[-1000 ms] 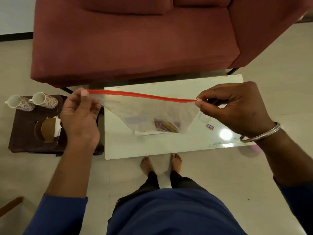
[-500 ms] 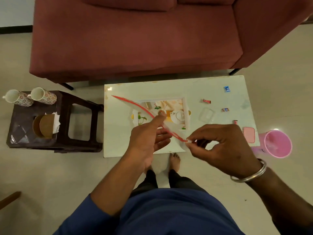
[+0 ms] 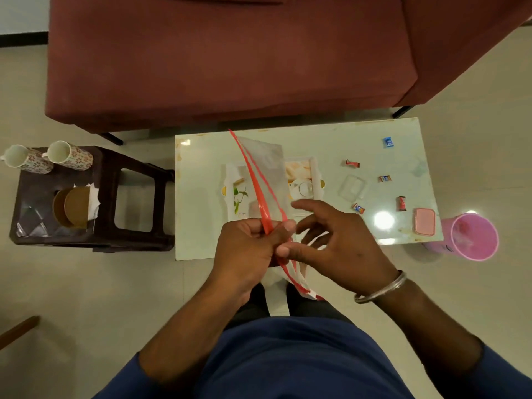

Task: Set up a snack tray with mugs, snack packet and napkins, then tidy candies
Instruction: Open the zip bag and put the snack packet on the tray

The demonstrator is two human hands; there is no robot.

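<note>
The zip bag now stands on edge, pinched by the left hand, the right hand loose; mugs and candies remain unplaced.

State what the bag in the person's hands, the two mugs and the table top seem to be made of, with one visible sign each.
Bag: thin clear plastic, red zip strip; the tray shows through it.
Mugs: probably glazed ceramic; glossy, floral print, white inside.
Table top: glossy, hard, perhaps glass or laminate; it mirrors a lamp.
</note>
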